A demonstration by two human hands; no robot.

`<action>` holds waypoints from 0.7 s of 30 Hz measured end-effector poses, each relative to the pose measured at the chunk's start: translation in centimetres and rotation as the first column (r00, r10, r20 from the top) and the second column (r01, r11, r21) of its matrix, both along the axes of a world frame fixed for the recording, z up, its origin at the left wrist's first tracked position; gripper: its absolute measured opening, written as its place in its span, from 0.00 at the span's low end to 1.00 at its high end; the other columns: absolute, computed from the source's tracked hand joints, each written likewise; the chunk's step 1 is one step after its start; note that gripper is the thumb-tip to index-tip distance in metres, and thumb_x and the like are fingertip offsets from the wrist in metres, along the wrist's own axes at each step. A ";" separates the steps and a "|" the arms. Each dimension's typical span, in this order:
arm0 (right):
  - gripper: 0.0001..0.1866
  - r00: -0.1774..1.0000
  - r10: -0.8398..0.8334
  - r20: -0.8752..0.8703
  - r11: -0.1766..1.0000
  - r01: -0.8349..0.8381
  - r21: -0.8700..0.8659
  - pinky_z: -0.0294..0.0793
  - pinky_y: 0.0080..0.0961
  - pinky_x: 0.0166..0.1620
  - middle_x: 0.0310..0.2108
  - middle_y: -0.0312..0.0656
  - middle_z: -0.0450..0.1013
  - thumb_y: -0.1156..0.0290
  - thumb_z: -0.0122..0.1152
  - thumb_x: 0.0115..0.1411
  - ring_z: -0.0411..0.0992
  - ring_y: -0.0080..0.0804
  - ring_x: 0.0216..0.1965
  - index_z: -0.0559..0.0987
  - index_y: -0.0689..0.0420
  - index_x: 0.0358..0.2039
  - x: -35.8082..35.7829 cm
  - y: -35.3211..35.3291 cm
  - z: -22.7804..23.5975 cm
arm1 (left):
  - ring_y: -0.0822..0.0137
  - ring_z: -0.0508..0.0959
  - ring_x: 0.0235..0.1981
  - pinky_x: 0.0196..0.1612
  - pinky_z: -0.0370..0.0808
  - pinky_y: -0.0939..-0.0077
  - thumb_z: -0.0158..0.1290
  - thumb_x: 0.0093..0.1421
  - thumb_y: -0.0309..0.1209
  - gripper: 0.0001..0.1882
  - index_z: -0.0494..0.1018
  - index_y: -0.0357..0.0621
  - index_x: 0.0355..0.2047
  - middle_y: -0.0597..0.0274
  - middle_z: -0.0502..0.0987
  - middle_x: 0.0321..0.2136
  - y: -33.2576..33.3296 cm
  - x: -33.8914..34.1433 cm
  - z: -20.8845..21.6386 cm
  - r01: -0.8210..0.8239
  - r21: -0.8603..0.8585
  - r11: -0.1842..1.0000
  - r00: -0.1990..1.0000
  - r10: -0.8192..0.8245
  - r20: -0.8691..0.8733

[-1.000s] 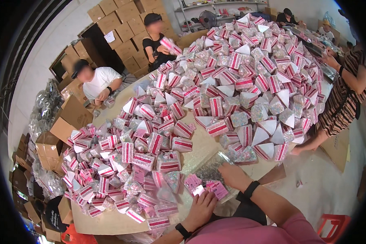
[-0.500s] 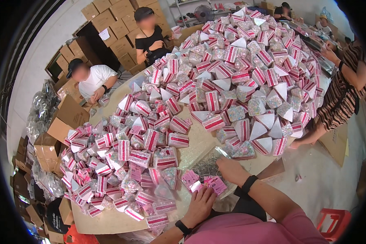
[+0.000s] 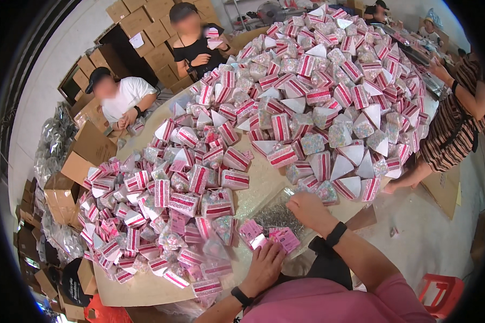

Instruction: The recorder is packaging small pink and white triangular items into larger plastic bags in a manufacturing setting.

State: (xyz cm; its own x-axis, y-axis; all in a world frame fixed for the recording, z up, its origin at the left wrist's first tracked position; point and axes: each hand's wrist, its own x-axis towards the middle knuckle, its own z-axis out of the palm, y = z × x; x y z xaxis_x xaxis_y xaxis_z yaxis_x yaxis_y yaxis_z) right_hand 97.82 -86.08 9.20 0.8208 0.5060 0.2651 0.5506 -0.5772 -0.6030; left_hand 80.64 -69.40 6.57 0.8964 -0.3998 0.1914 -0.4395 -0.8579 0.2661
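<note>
My left hand (image 3: 264,265) rests at the table's near edge, its fingers stretched over the lower edges of some pink printed cards (image 3: 284,240). A small white, shiny piece (image 3: 258,241) lies by its fingertips, beside another pink card (image 3: 250,230). At the upper right of a clear plastic bag (image 3: 272,212) holding many thin, silvery-dark bits, my right hand (image 3: 311,211) has its fingers curled closed. What those fingers hold, if anything, is hidden. Left of my hands lies a heap of wrapped cake-slice-shaped pieces (image 3: 184,205) with pink and white glittery stripes.
A much taller heap of the same slices (image 3: 318,97) covers the far side of the table (image 3: 145,293). Two people sit at the back left; another in striped clothing stands at right. Cartons (image 3: 64,196) line the left, and a red stool (image 3: 441,295) stands at lower right.
My right hand has shifted slightly away from me along the bag. My left hand stays by the cards. The person in black at the back now holds up a pink and white slice.
</note>
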 end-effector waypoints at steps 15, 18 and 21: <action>0.12 0.495 0.399 -0.772 0.808 0.208 0.551 0.67 0.16 0.19 0.21 0.36 0.74 0.66 0.56 0.59 0.70 0.19 0.17 0.78 0.61 0.26 -2.8 -2.1 3.4 | 0.53 0.73 0.41 0.44 0.69 0.65 0.56 0.54 0.27 0.16 0.70 0.36 0.42 0.51 0.73 0.38 -0.5 3.5 7.6 -0.198 -0.497 0.845 0.953 0.284 0.104; 0.13 0.471 0.416 -0.778 0.821 0.174 0.544 0.67 0.15 0.20 0.21 0.36 0.74 0.65 0.56 0.60 0.70 0.19 0.17 0.78 0.61 0.26 -4.3 -1.8 3.9 | 0.61 0.74 0.36 0.40 0.70 0.72 0.55 0.57 0.28 0.13 0.70 0.35 0.40 0.55 0.74 0.34 -1.3 3.9 7.0 -0.255 -0.640 0.725 0.961 0.260 -0.089; 0.12 0.427 0.447 -0.786 0.819 0.158 0.551 0.68 0.15 0.22 0.22 0.35 0.74 0.66 0.56 0.60 0.70 0.19 0.18 0.78 0.61 0.27 -5.5 -1.6 4.6 | 0.69 0.74 0.30 0.35 0.70 0.78 0.53 0.59 0.29 0.10 0.70 0.35 0.38 0.60 0.75 0.30 -1.0 3.7 5.1 -0.383 -0.758 0.528 0.921 0.151 -0.360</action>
State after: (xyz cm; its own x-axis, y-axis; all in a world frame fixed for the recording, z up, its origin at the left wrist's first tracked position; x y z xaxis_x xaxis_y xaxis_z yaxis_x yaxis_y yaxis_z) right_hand 92.37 -87.72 13.76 0.6666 0.6857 -0.2923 -0.3933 -0.0096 -0.9194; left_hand 84.32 -70.38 11.68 0.9929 0.0839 0.0840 -0.0556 -0.2967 0.9534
